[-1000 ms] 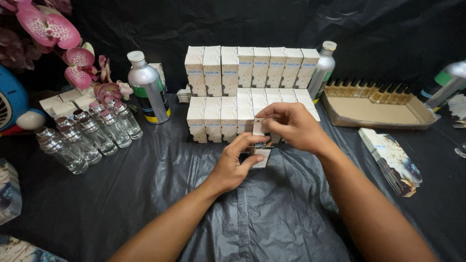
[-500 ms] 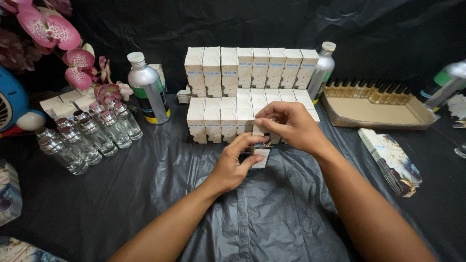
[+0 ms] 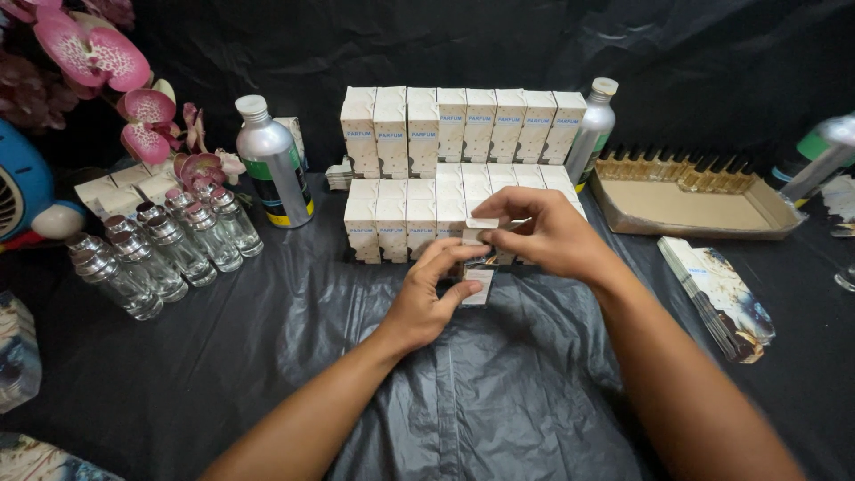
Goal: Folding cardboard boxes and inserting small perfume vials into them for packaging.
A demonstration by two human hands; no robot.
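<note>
Left hand (image 3: 427,303) gripping small white box (image 3: 478,285) from below, right hand (image 3: 543,233) pinching its top flap

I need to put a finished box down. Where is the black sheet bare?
Bare sheet lies between the glass bottles and the left hand, and between the right hand and the flat cartons. Crowded around the stacked white boxes.

Glass bottles (image 3: 160,249) left of boxes (image 3: 454,169)
</note>
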